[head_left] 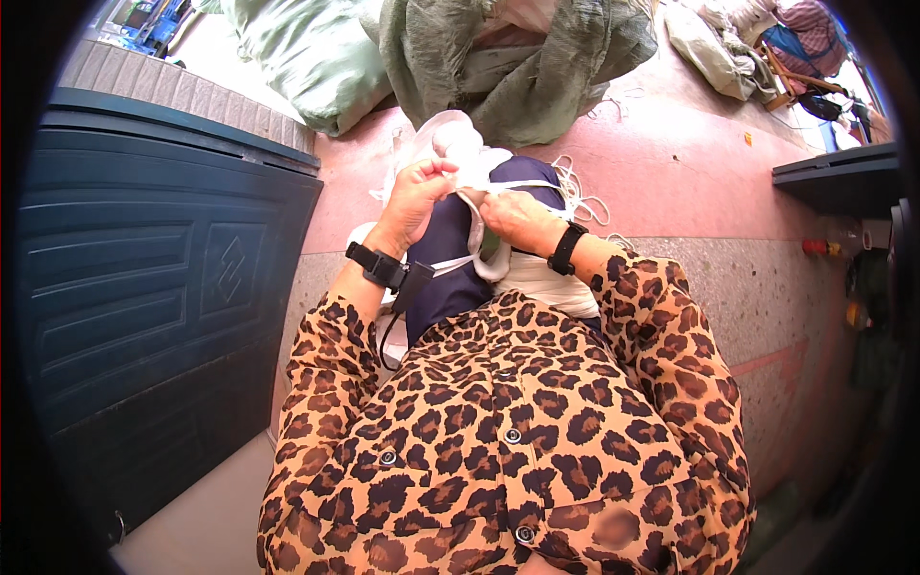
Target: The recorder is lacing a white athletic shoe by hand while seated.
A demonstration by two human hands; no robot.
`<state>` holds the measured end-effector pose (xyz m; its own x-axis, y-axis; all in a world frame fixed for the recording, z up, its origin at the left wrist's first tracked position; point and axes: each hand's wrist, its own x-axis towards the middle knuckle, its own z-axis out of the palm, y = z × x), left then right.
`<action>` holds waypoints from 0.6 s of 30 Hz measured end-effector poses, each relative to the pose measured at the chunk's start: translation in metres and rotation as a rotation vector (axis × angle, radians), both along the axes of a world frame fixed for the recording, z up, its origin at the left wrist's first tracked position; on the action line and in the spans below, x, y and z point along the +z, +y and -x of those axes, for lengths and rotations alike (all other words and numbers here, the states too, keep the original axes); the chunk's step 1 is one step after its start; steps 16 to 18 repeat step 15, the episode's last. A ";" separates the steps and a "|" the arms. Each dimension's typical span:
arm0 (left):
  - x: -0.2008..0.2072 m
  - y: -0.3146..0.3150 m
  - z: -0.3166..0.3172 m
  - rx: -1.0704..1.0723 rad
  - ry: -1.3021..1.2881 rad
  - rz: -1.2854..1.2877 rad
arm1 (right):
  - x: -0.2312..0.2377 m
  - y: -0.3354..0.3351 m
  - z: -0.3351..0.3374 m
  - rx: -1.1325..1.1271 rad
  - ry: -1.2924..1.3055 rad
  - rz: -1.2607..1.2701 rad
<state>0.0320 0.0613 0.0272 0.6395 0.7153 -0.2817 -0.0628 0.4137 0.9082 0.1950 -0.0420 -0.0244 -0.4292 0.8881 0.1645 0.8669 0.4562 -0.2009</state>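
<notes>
Above my knees, my left hand is closed, thumb and fingers pinched on a narrow white fabric strip. Just to its right, my right hand is closed around the same white fabric strip; its curled fingers hide part of it. More white strip loops down between my dark blue trouser legs and crosses my left thigh. A bunched white cloth lies just beyond my hands. Thin white cords trail in loose loops beside my right knee.
Large green sacks and a grey-green sack stand ahead on the pink floor. A dark blue panelled door is at my left. Another dark door edge juts in at right. Bundles lie at far right.
</notes>
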 end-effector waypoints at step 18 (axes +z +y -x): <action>-0.008 0.044 -0.017 -0.226 0.622 -1.098 | 0.099 -0.013 -0.032 -0.111 0.890 0.236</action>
